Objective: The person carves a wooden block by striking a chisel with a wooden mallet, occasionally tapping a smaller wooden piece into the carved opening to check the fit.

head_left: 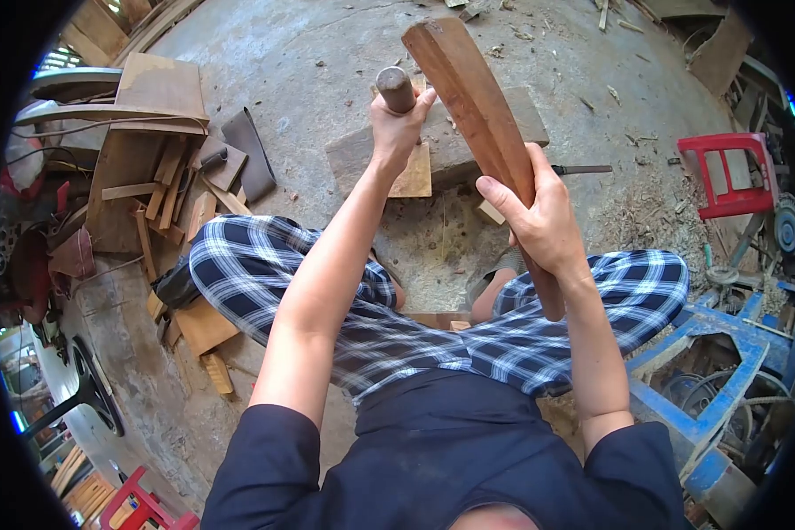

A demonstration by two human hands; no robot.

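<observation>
My left hand (397,132) is closed around a thick round handle (396,88), its blunt end facing up; whatever lies below the fist is hidden. In my right hand (543,216) is a long, slightly curved piece of brown wood (477,97), broad at the far end and narrower near my lap. The thumb lies across it and the fingers wrap around its lower part. Beneath both hands sits a low wooden block (353,159) on the floor, with a paler small board (415,181) against its near side. A flat, dark blade-like tool (585,169) sticks out to the right of the block.
Wood offcuts (172,177) and a dark flat strip (252,155) lie at the left. Shavings (627,212) litter the concrete floor on the right. A red plastic stool (730,177) and a blue metal frame (724,389) stand at the right.
</observation>
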